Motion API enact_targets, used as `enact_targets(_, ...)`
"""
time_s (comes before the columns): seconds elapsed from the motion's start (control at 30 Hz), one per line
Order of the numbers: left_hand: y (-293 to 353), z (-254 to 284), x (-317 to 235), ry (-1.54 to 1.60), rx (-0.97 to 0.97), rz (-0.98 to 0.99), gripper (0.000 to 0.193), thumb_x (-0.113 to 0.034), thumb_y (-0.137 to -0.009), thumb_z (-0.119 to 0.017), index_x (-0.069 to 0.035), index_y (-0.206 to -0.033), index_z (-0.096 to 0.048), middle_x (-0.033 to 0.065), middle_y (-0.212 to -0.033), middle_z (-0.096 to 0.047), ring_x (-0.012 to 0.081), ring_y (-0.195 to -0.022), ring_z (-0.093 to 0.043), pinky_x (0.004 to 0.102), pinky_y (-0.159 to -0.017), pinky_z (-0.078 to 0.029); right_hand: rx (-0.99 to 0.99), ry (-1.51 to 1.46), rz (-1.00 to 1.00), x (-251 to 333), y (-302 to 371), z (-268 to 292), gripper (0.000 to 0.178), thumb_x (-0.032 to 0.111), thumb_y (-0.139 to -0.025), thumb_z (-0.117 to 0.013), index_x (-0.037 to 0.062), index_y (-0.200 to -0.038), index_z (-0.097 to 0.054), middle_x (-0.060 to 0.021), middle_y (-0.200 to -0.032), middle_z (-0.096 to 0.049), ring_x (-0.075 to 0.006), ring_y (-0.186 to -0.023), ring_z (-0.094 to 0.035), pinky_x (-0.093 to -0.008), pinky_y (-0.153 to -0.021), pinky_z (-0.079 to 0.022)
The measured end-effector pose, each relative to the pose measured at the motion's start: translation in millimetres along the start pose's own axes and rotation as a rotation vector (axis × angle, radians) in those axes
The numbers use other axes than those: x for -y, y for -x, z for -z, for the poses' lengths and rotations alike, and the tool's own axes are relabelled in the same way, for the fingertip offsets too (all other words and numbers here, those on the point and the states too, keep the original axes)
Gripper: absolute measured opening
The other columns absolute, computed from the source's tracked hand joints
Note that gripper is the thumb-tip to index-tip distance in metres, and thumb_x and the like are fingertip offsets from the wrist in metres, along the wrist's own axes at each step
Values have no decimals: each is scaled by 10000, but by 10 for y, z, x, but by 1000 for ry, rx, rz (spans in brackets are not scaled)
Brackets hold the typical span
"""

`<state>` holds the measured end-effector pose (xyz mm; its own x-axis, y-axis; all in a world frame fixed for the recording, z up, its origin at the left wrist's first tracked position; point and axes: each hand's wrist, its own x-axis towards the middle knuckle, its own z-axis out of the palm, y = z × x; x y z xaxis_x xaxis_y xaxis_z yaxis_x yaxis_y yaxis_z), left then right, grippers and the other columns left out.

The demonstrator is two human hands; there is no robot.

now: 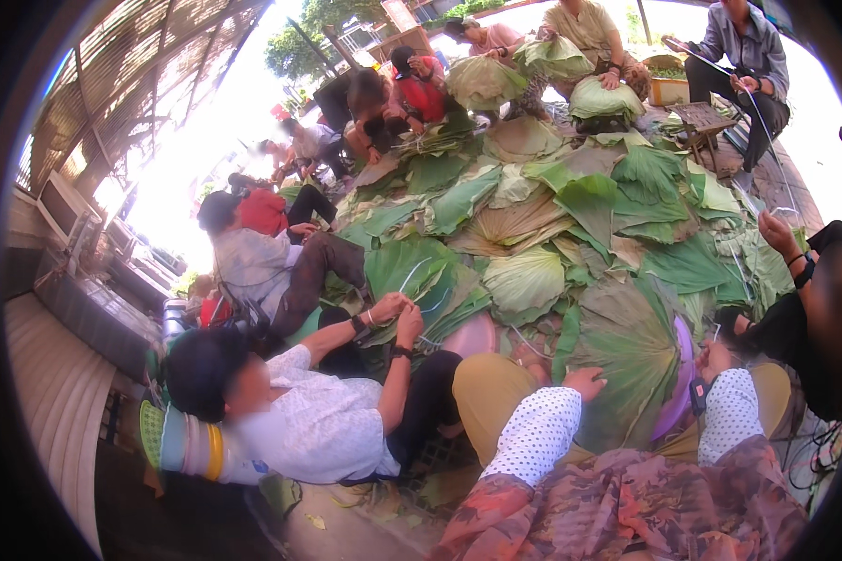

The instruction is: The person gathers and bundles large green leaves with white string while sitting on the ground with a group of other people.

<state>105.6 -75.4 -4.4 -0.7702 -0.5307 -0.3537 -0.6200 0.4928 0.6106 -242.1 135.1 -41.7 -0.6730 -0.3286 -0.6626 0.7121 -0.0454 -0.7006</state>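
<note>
A large dried green-brown lotus leaf (622, 360) lies over a purple basin (685, 351) between my knees. My left hand (585, 382) rests at the leaf's left edge, its fingers stretched onto the surface. Beside the basin's right rim, my right hand (716, 359) has its fingers bent together; what they hold, if anything, is too small to make out. Polka-dot sleeves cover both of my forearms. Beyond the basin, a wide heap of overlapping lotus leaves (524, 280) spreads across the ground.
Close on my left sits a person in a white patterned shirt (323, 421), hands together over leaves; a pink basin (472, 335) is nearby. A person in black (805, 327) works close on my right. Several others sit around the heap. Stacked buckets (196, 444) stand at the left.
</note>
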Motion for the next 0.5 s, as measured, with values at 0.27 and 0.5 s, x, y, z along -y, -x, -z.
enact_targets(0.27, 31, 12, -133, -30, 42, 93, 584, -445, -920, -613, -134, -1413, -574, 133, -1444, -561, 365, -1329, -506, 449, -1159, -347, 22, -1, -26, 19, -154, 145, 135, 212, -973, -544, 120, -1031, -625, 13, -715, -479, -139, -630, -483, -340, -587, -475)
enact_targets(0.5, -34, 3, -78, -43, 91, 98, 603, -463, -919, -611, -127, -1418, -568, 132, -1451, -556, 343, -1341, -505, 423, -1153, -350, -67, 52, 100, 1, 70, -120, 111, 219, -977, -543, 128, -966, -605, 31, -679, -474, -115, -539, -448, -306, -513, -420)
